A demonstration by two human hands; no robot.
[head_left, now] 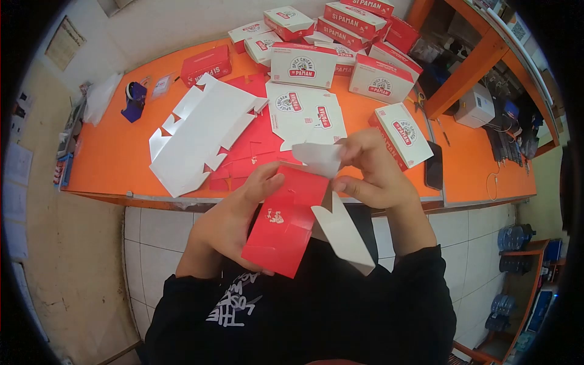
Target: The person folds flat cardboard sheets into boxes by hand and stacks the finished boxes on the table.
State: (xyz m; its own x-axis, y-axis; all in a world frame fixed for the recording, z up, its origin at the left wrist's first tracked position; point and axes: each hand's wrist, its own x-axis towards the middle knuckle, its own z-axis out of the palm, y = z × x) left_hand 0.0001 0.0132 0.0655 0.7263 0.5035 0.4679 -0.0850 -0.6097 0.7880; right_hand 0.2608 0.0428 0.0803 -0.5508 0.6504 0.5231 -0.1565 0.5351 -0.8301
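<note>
A partly folded red and white carton (286,222) is held in front of my chest, its red side facing up. My left hand (234,222) wraps round its left side, with the thumb on the top edge. At the upper right, my right hand (371,173) pinches a white flap (317,159) between its fingers. Another white panel (344,234) stands out from the carton's right side. Beyond my hands, flat white card (198,134), red card (249,152) and a printed sheet (304,115) lie on the orange table (100,164).
Several closed boxes (302,64) are piled at the back. One box (401,135) and a black phone (434,165) lie to the right. A blue tape dispenser (134,102) sits at the left, scissors (420,102) at the right. A wooden shelf post (459,67) rises there.
</note>
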